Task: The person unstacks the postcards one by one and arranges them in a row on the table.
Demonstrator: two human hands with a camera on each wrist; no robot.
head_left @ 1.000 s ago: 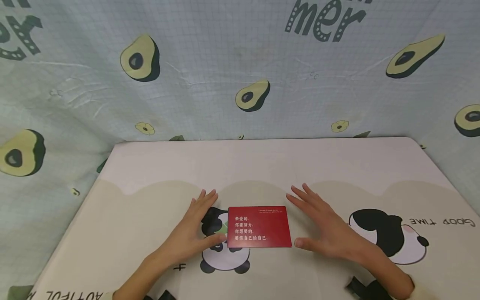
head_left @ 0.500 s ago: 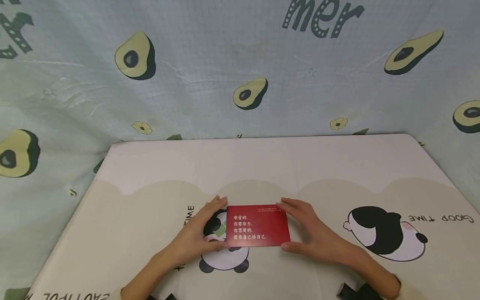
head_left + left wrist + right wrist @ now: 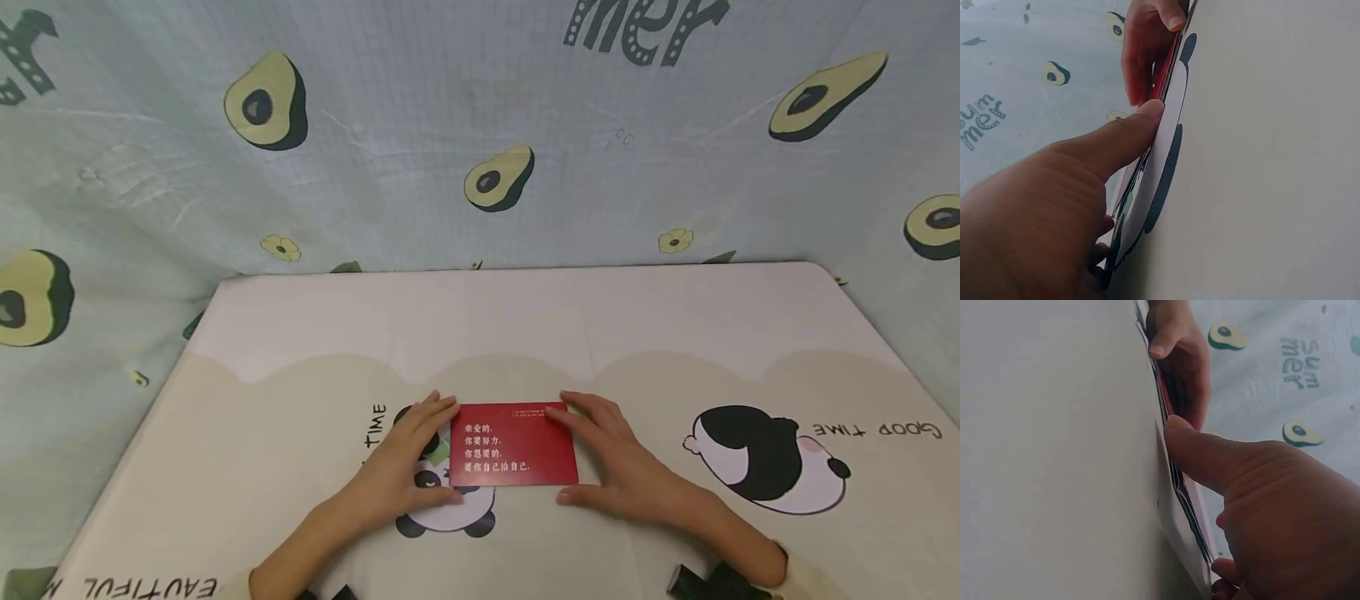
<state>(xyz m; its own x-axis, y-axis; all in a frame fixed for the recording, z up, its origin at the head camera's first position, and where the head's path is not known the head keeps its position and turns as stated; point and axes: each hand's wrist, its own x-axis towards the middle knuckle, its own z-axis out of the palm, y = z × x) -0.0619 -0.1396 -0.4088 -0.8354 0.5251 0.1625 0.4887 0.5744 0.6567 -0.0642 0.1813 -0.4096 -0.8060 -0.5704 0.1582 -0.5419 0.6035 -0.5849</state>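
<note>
A red card [image 3: 513, 446] sits between my two sets of fingers, its long axis running from the left hand [image 3: 401, 467] across to the right hand [image 3: 622, 462]. I see neither hand nearer: each meets one short end, thumb at the near long edge, fingers at the far one. Both hands appear to be pinching the card at its corners, though how firmly I cannot tell. The right fingers also reach a little over its upper face, while the left ones keep to the margin.

The card is a smooth, stiff-looking rectangle with square corners, white characters [image 3: 497, 448] printed in rows between the fingers. From my wrist views, thin dark and pale lines run along the edge beside the thumbs; whether it is one sheet or several, I cannot make out, nor whether it lies fully flat.

Under the left fingers, a panda print [image 3: 450, 522] shows partly from beneath the card on the matte, cream-covered worktop [image 3: 570, 554]. Outward from the right fingers lies a black-and-white dog-like print [image 3: 768, 458]. Beyond both hands hangs a creased, pale cloth [image 3: 390, 108] patterned with avocados.
</note>
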